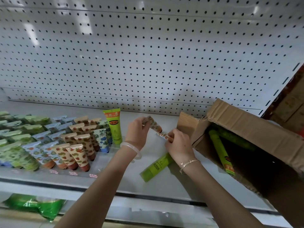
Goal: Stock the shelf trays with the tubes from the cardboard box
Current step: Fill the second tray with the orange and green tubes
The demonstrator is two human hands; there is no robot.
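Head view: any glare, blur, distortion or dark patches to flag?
Head view: wide-angle bends the pegboard rows; ceiling-light glare streaks its upper left; the tubes at the far left are smeared; the cardboard box interior is in deep shadow.

A shop: pegboard-backed shelf (148,183) with rows of tubes (77,150).

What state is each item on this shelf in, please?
Cardboard box: open, tipped on its side.
Upright green tube: standing cap down.
Loose green tube: lying flat.
Left hand: holds a patterned tube.
Right hand: holds second patterned tube.
Trayed tubes: standing in rows.
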